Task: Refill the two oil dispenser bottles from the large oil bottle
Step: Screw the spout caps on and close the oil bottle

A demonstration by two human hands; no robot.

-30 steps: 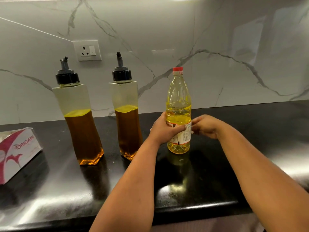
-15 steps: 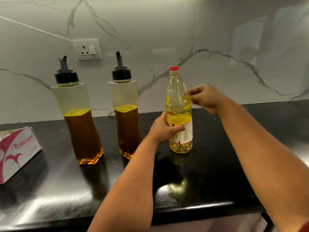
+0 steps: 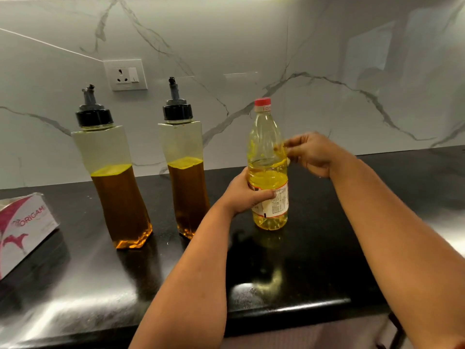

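1. The large oil bottle (image 3: 268, 172) stands upright on the black countertop (image 3: 314, 260), right of the two dispensers, about half full of pale yellow oil, its red cap (image 3: 262, 102) on.
2. The left hand (image 3: 247, 195) grips the bottle's lower body at the label — fingers wrapped round the far side, thumb across the front.
3. The right hand (image 3: 310, 153) hovers beside the bottle's upper body with its fingers loosely curled; the fingertips sit right at the plastic, but whether they touch it I cannot tell, and nothing is held in it.
4. The left dispenser bottle (image 3: 113, 182) and the right dispenser bottle (image 3: 185, 172) stand upright, apart from each other, near the marble backsplash (image 3: 327, 71) — each has a black cap with a grey pour spout and holds amber oil to a little over half.
5. A white-and-pink tissue box (image 3: 22, 227) printed "ORIGAMI" lies at the counter's left edge.
6. A wall socket (image 3: 125, 75) is set in the backsplash between the dispensers' spouts.
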